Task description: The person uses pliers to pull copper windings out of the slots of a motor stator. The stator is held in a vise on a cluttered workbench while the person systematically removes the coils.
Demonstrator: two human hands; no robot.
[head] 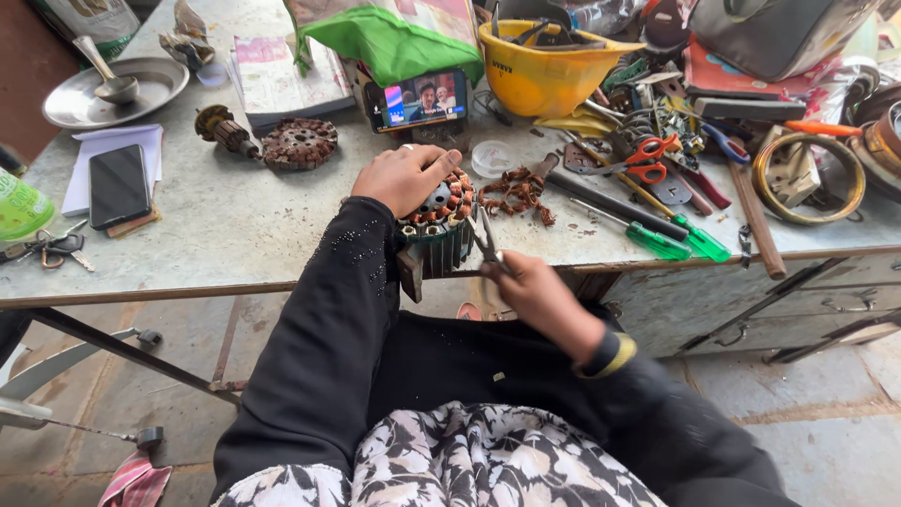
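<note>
Here the left hand [405,176] is pressing down over the top of a motor stator [439,225], fingers curled and clamped on its copper windings, which is steadying it against the front edge of the metal workbench [235,225]. The right hand [533,289] is closing tight around the handles of small pliers or cutters [486,237], whose tips are pointing into the windings beside the left hand. Just beyond, a tangle of pulled copper wire [514,192] is lying near a clear plastic lid [492,158]. Green-handled screwdrivers [671,239], red scissors [646,160], a yellow hard hat [546,66] and a propped phone [416,99] are crowding the right and far side; another stator [298,143] and a dark phone [118,184] are sitting well apart to the left.
</note>
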